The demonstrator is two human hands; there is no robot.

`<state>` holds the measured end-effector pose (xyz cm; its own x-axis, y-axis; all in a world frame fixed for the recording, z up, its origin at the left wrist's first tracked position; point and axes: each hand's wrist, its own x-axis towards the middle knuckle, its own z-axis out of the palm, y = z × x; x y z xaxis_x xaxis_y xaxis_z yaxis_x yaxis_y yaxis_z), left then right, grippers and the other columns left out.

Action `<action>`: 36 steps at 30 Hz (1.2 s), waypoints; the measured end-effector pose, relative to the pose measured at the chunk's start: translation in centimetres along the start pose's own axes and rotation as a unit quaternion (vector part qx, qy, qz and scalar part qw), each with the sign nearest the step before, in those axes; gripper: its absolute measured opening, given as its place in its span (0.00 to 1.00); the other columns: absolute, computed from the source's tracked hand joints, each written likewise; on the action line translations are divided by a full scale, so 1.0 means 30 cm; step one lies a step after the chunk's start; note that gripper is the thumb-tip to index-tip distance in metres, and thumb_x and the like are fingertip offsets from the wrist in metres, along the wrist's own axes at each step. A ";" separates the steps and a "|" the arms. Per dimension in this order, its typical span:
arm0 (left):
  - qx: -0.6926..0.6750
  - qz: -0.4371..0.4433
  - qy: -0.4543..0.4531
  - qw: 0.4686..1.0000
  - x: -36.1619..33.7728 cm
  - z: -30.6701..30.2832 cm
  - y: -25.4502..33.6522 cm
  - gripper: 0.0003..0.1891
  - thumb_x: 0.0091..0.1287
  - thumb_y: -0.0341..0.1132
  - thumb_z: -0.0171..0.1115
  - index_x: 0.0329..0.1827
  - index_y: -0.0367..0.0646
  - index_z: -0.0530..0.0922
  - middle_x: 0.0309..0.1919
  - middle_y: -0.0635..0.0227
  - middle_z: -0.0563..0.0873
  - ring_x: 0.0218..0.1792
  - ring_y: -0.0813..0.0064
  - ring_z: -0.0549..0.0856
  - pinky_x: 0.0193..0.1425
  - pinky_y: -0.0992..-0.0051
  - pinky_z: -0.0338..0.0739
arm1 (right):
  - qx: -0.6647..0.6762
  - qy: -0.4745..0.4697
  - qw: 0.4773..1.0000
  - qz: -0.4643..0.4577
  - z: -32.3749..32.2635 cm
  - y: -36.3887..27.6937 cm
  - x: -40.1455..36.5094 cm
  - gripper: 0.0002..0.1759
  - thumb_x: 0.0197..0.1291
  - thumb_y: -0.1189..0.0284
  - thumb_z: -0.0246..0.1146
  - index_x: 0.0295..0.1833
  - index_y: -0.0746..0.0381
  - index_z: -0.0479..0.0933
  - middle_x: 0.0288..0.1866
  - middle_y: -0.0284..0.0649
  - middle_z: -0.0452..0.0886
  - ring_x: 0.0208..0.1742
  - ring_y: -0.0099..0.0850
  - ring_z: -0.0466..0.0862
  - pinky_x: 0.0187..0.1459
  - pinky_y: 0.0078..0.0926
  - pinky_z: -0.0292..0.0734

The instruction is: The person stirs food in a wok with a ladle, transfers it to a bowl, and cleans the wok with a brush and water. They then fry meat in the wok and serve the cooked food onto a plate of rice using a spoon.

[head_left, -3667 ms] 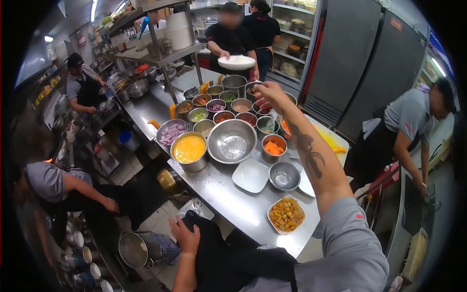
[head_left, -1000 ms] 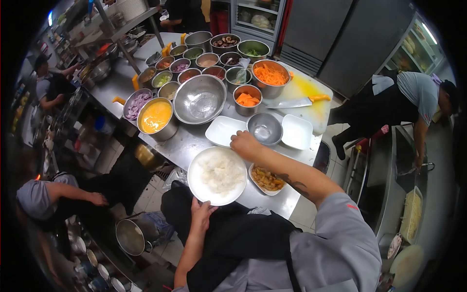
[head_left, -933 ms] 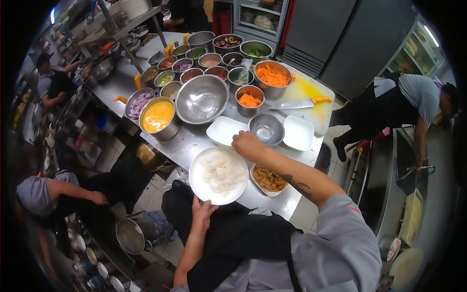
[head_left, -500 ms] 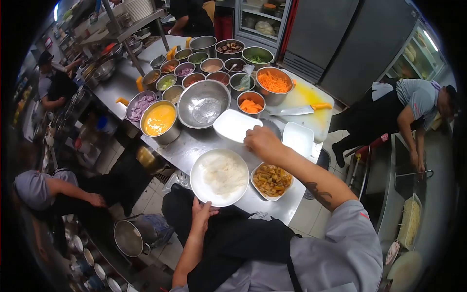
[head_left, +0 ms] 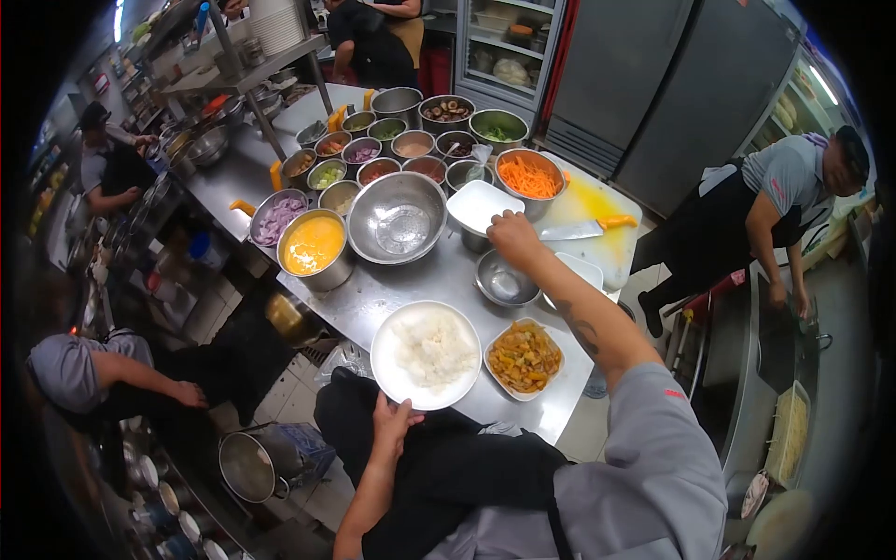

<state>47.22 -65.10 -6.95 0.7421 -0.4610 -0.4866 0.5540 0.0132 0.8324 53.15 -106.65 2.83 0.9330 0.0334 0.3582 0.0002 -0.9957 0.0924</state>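
Observation:
My left hand grips the near rim of a round white plate that holds white rice. My right hand is closed on the near right edge of a white rectangular dish, held over the metal containers. A square white dish of cooked food stands right of the plate. Below my right hand are a small empty metal bowl and another white dish, partly hidden by my forearm. A large metal bowl stands beyond the plate.
Containers of orange liquid, chopped onion and shredded carrot crowd the steel table. A knife lies on the cutting board. Co-workers stand at the right, left and far side.
My right hand has carried the white dish away from me and slightly right, uncovering the small metal bowl. My left hand still holds the plate. The view has shifted slightly.

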 end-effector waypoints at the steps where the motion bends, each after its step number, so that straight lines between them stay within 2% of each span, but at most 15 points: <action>1: -0.004 0.008 -0.004 1.000 0.004 -0.004 -0.004 0.27 0.67 0.25 0.54 0.68 0.41 0.57 0.45 0.54 0.82 0.36 0.66 0.86 0.34 0.74 0.84 | -0.005 0.001 1.000 0.005 0.027 -0.006 0.008 0.04 0.47 0.75 0.58 0.25 0.59 0.79 0.32 0.40 0.78 0.40 0.39 0.77 0.40 0.38 0.70; 8: 0.008 0.007 0.010 1.000 0.013 -0.001 -0.006 0.28 0.67 0.23 0.53 0.69 0.40 0.56 0.50 0.54 0.80 0.37 0.69 0.85 0.34 0.75 0.83 | -0.038 -0.002 0.998 0.051 0.069 -0.050 0.030 0.03 0.47 0.73 0.62 0.29 0.59 0.79 0.34 0.43 0.77 0.41 0.40 0.77 0.40 0.38 0.70; 12: 0.020 0.004 0.005 1.000 0.013 -0.006 -0.009 0.27 0.66 0.25 0.53 0.68 0.39 0.57 0.51 0.56 0.79 0.40 0.70 0.84 0.34 0.76 0.84 | 0.002 -0.004 0.996 0.091 -0.039 -0.080 -0.007 0.09 0.49 0.69 0.65 0.36 0.61 0.79 0.37 0.45 0.77 0.43 0.43 0.77 0.42 0.41 0.72; 14: 0.022 0.016 0.020 0.999 0.023 -0.003 -0.020 0.23 0.67 0.24 0.52 0.66 0.41 0.60 0.44 0.57 0.81 0.35 0.70 0.85 0.33 0.74 0.83 | 0.112 0.058 0.984 0.122 -0.120 -0.103 -0.096 0.12 0.52 0.67 0.65 0.39 0.63 0.78 0.37 0.46 0.77 0.43 0.45 0.77 0.43 0.41 0.72; 15: 0.019 0.012 0.020 1.000 0.025 -0.001 -0.022 0.24 0.68 0.24 0.52 0.66 0.41 0.60 0.44 0.57 0.81 0.36 0.70 0.85 0.33 0.74 0.83 | 0.162 0.096 0.973 0.135 -0.170 -0.104 -0.123 0.14 0.53 0.66 0.65 0.41 0.64 0.78 0.38 0.47 0.78 0.43 0.46 0.77 0.44 0.41 0.73; 17: 0.011 0.014 0.023 1.000 0.031 0.004 -0.018 0.24 0.68 0.24 0.52 0.66 0.41 0.60 0.45 0.57 0.81 0.37 0.70 0.85 0.34 0.74 0.83 | 0.283 0.034 0.931 0.226 -0.300 -0.173 -0.252 0.13 0.56 0.67 0.63 0.42 0.64 0.78 0.37 0.49 0.79 0.42 0.47 0.79 0.43 0.40 0.74; 19: 0.014 0.017 0.016 1.000 0.042 0.007 -0.018 0.24 0.68 0.24 0.52 0.67 0.42 0.59 0.45 0.57 0.81 0.37 0.70 0.85 0.34 0.74 0.83 | 0.319 -0.015 0.912 0.257 -0.351 -0.221 -0.432 0.10 0.58 0.67 0.62 0.36 0.64 0.80 0.31 0.48 0.81 0.33 0.46 0.80 0.37 0.38 0.75; 20: 0.016 0.017 0.012 1.000 0.043 0.009 -0.020 0.24 0.68 0.24 0.51 0.67 0.42 0.59 0.46 0.58 0.81 0.38 0.70 0.85 0.35 0.74 0.84 | 0.320 -0.079 0.894 0.302 -0.364 -0.242 -0.528 0.11 0.58 0.68 0.61 0.33 0.65 0.81 0.28 0.47 0.81 0.28 0.42 0.80 0.34 0.35 0.75; 21: 0.016 0.016 0.012 1.000 0.042 0.012 -0.022 0.24 0.68 0.25 0.51 0.67 0.42 0.59 0.46 0.58 0.81 0.38 0.70 0.85 0.35 0.74 0.84 | 0.320 -0.144 0.870 0.345 -0.367 -0.263 -0.630 0.12 0.58 0.68 0.61 0.30 0.65 0.81 0.24 0.45 0.81 0.24 0.38 0.80 0.31 0.32 0.75; 23: 0.013 0.019 0.012 1.000 0.046 0.022 -0.014 0.24 0.68 0.25 0.51 0.67 0.42 0.59 0.46 0.58 0.81 0.38 0.70 0.85 0.36 0.74 0.84 | 0.407 -0.199 0.793 0.407 -0.294 -0.303 -0.860 0.14 0.58 0.67 0.60 0.27 0.66 0.81 0.22 0.40 0.82 0.19 0.27 0.77 0.25 0.28 0.74; 24: 0.017 0.018 0.013 1.000 0.044 0.028 -0.009 0.24 0.68 0.25 0.51 0.67 0.42 0.59 0.46 0.58 0.81 0.37 0.70 0.85 0.36 0.74 0.84 | 0.471 -0.225 0.724 0.451 -0.276 -0.341 -0.940 0.13 0.59 0.66 0.60 0.29 0.64 0.82 0.24 0.36 0.84 0.19 0.21 0.77 0.24 0.24 0.74; 25: 0.022 0.017 0.013 1.000 0.042 0.033 0.000 0.24 0.68 0.25 0.51 0.67 0.42 0.60 0.46 0.58 0.81 0.37 0.70 0.85 0.36 0.74 0.83 | 0.513 -0.267 0.625 0.524 -0.273 -0.386 -0.971 0.13 0.60 0.65 0.61 0.37 0.64 0.82 0.28 0.36 0.85 0.21 0.21 0.78 0.23 0.22 0.74; 28: 0.031 0.023 0.009 0.999 0.055 0.027 -0.005 0.24 0.68 0.25 0.51 0.67 0.41 0.60 0.46 0.58 0.81 0.37 0.70 0.85 0.36 0.74 0.83 | 0.676 -0.194 0.399 0.589 -0.177 -0.514 -1.008 0.14 0.63 0.65 0.59 0.47 0.65 0.78 0.33 0.39 0.84 0.25 0.23 0.79 0.25 0.21 0.76; 31: 0.033 0.017 0.007 0.999 0.048 0.030 0.002 0.24 0.68 0.25 0.51 0.67 0.41 0.59 0.46 0.58 0.81 0.37 0.70 0.85 0.37 0.73 0.83 | 0.781 -0.118 0.231 0.568 -0.122 -0.568 -0.949 0.14 0.68 0.66 0.54 0.49 0.67 0.73 0.37 0.43 0.83 0.29 0.26 0.79 0.30 0.25 0.77; 36: 0.029 0.023 -0.013 0.999 0.044 0.054 0.003 0.24 0.68 0.25 0.51 0.67 0.40 0.60 0.45 0.57 0.81 0.36 0.70 0.85 0.37 0.74 0.83 | 0.764 -0.053 0.201 0.611 -0.088 -0.539 -0.943 0.12 0.70 0.67 0.48 0.45 0.65 0.71 0.35 0.43 0.82 0.28 0.29 0.79 0.33 0.30 0.77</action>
<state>47.65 -67.14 -7.10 0.7553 -0.4847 -0.4411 0.4964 -0.0164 0.8679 25.81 -91.26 -6.34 0.5741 -0.2388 -0.7832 -0.2173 0.8778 -0.4269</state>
